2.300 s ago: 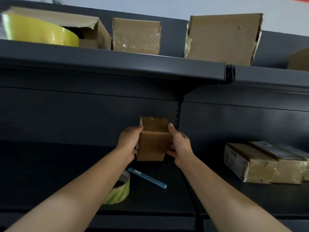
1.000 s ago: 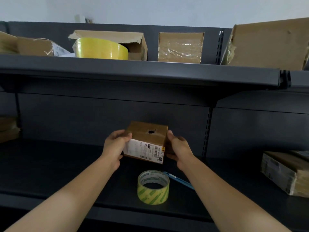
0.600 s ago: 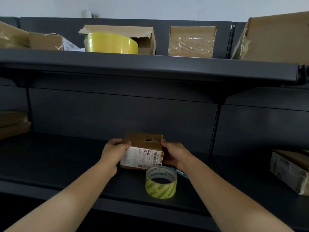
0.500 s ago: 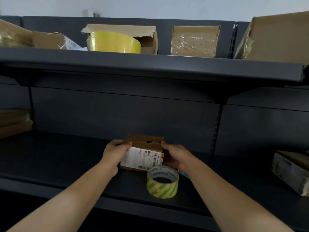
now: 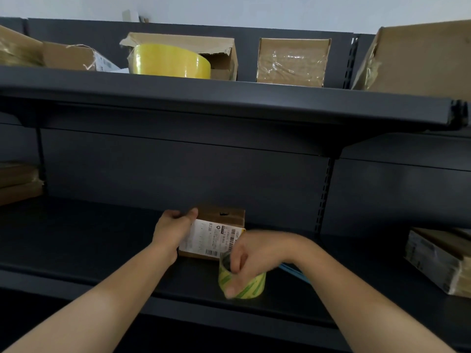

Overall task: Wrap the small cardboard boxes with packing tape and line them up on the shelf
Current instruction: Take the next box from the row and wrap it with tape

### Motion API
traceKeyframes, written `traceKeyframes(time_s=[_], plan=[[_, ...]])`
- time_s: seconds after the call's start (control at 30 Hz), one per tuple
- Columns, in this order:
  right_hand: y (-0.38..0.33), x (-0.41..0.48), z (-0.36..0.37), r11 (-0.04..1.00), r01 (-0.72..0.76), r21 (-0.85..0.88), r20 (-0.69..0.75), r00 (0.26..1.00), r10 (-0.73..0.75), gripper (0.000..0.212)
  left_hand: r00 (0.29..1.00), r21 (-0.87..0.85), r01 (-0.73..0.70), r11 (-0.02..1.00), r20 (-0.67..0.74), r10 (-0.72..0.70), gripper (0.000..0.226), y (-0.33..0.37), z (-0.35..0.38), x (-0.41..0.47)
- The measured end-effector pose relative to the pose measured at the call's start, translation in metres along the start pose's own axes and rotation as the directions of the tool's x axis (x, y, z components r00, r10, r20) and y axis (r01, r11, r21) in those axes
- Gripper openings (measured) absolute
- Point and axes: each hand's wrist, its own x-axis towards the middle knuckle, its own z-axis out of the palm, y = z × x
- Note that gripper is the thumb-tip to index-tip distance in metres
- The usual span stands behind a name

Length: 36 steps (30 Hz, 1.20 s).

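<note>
A small cardboard box [image 5: 216,233] with a white shipping label on its front rests on the dark lower shelf [image 5: 102,250]. My left hand [image 5: 173,230] grips the box's left side, thumb on its top edge. In front of the box stands a roll of clear packing tape [image 5: 242,284] with a green-and-yellow core. My right hand [image 5: 252,256] grips that roll, fingers inside the ring and thumb on its outer face.
A blue utility knife [image 5: 295,272] lies behind my right wrist. Taped boxes [image 5: 438,261] sit at the right of the lower shelf. The upper shelf [image 5: 229,98] carries a big yellow tape roll [image 5: 168,61], a wrapped box [image 5: 291,62] and other cartons [image 5: 420,59].
The box came down from mid-air onto the lower shelf. My right hand left the box's right side and took hold of the tape roll. My left hand stayed on the box.
</note>
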Motion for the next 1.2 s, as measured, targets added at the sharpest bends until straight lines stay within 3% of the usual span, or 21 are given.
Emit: traceKeyframes(time_s=[0.07,0.2,0.27,0.37,0.4,0.5,0.67,0.93,1.1,1.2], plan=[[-0.004,0.001,0.005,0.988,-0.005,-0.153,0.064,0.998,0.015,0.040,0.999,0.028,-0.021,0.999,-0.040,0.022,0.058,0.000,-0.001,0.001],[-0.001,0.002,0.004,0.983,0.006,-0.184,0.030,1.000,-0.001,0.032,0.989,0.154,-0.109,0.982,-0.086,0.123,0.063,0.003,-0.006,0.001],[-0.001,-0.005,-0.005,0.994,0.035,-0.107,-0.022,0.999,-0.038,0.031,0.962,0.176,-0.206,0.963,-0.142,0.231,0.046,0.007,-0.006,0.000],[-0.001,-0.022,-0.027,0.966,0.172,0.191,-0.133,0.980,-0.148,0.005,0.918,0.129,-0.361,0.924,-0.125,0.376,0.008,0.018,-0.007,-0.009],[0.000,-0.026,-0.034,0.930,0.230,0.286,-0.191,0.965,-0.180,0.008,0.914,0.081,-0.389,0.918,-0.092,0.396,0.007,0.023,-0.007,-0.014],[0.007,-0.028,-0.044,0.825,0.356,0.439,-0.335,0.917,-0.217,0.004,0.923,-0.104,-0.373,0.922,0.059,0.380,0.024,0.036,-0.005,-0.032],[0.013,-0.014,-0.039,0.784,0.349,0.513,-0.419,0.899,-0.127,0.008,0.909,-0.138,-0.302,0.943,0.258,0.329,0.039,0.046,-0.002,-0.046],[0.015,-0.001,-0.031,0.795,0.329,0.509,-0.540,0.842,-0.003,0.009,0.881,-0.092,-0.394,0.914,0.243,0.405,0.025,0.047,0.004,-0.049],[0.016,-0.002,-0.030,0.773,0.368,0.517,-0.524,0.850,-0.054,0.013,0.896,-0.146,-0.264,0.953,0.329,0.299,0.022,0.055,0.007,-0.045],[0.018,0.000,-0.030,0.785,0.352,0.509,-0.532,0.846,-0.034,0.012,0.898,-0.181,-0.287,0.941,0.293,0.330,0.017,0.054,0.007,-0.041]])
